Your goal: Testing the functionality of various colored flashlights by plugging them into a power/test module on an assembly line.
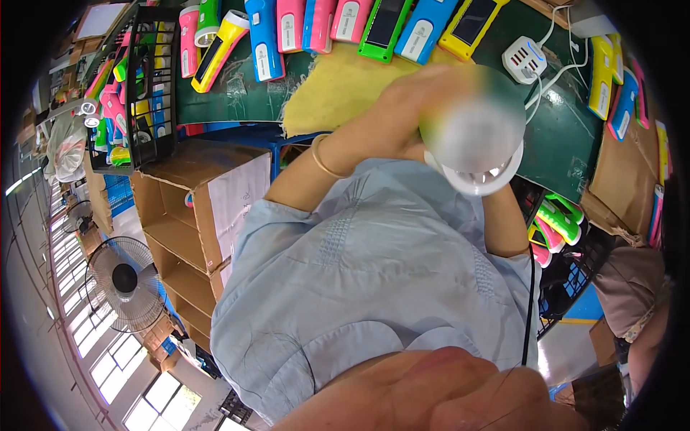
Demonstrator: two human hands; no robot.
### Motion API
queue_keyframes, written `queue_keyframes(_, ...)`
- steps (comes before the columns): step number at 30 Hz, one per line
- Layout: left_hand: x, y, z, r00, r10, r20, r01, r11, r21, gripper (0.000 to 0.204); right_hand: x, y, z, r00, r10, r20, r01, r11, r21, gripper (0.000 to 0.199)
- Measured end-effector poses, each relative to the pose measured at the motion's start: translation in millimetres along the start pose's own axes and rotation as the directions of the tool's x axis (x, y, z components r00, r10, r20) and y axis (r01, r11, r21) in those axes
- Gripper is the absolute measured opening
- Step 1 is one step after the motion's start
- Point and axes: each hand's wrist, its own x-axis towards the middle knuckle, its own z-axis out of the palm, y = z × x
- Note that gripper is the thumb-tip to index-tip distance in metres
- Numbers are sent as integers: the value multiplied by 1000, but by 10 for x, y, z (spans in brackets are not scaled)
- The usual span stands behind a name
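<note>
A flashlight [480, 154] with a round white head is held up close in front of me, its lens end large and partly blurred. My left hand [411, 104], with a bangle on the wrist, is closed around its side; the fingertips are smeared. My right forearm [505, 224] rises behind the flashlight head, which hides the right hand, so its fingers cannot be seen. Below the hands a yellow cloth [334, 97] lies on the dark green table [233, 100]. Along the far side sits a row of flashlights in pink, blue, green and yellow, including a blue flashlight [264, 43].
At the left, a black crate [152, 86] holds more flashlights above a cardboard shelf box [176, 208]. A white USB charger [523, 59] with cables lies at the far right. More flashlights fill a crate [568, 280] by my right elbow. Another person's leg [629, 284] is at right.
</note>
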Motion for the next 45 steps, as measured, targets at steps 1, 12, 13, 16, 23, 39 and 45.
queue_keyframes(1,-37,46,-14,996,-53,68,51,998,33,52,-37,55,-56,992,-127,22,129,978,-163,45)
queue_keyframes(12,-208,252,-77,964,-264,-39,251,845,472,75,-212,-132,-373,1000,-21,-11,17,956,-294,11)
queue_keyframes(13,-240,227,-56,946,-309,-96,321,859,399,75,-260,-145,-419,997,71,6,-68,972,-224,11)
queue_keyframes(16,-206,216,53,901,-378,-212,429,847,314,74,-310,-280,-390,993,118,-9,-118,988,-99,13)
queue_keyframes(23,31,251,-68,732,-682,18,642,679,-355,56,-130,-671,-319,990,-132,-51,128,990,-66,16)
queue_keyframes(39,-3,97,147,763,-545,-348,635,733,242,70,44,-563,-59,971,-205,-125,69,736,-673,21)
queue_keyframes(45,21,5,103,845,-406,-347,499,832,243,71,1,-582,-46,907,-394,-149,200,715,-670,9)
